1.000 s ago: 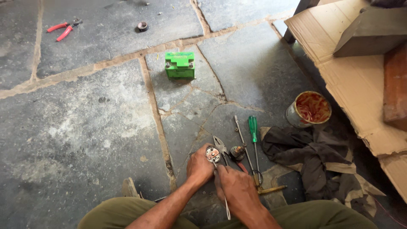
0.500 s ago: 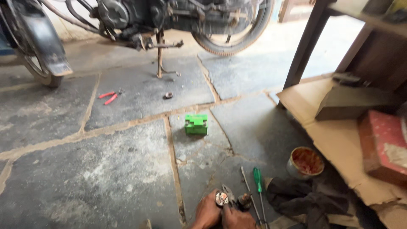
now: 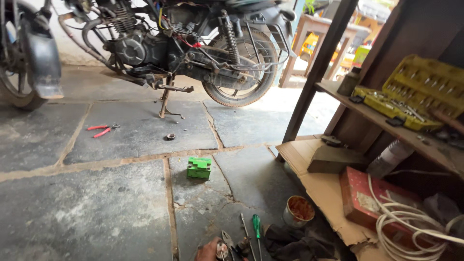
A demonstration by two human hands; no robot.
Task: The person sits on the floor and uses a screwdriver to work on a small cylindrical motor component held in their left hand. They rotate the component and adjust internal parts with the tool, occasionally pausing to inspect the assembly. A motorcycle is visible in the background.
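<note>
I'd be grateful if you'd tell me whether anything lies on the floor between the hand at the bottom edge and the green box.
Nothing visible does. The hand holds a small round metal part at the frame's bottom edge, with pliers beside it. Between there and the green box lies only bare, cracked stone floor. The green-handled screwdriver lies off to the side.

green battery (image 3: 199, 167), red-handled pliers (image 3: 99, 130), yellow socket case (image 3: 411, 92), green-handled screwdriver (image 3: 256, 227).
</note>
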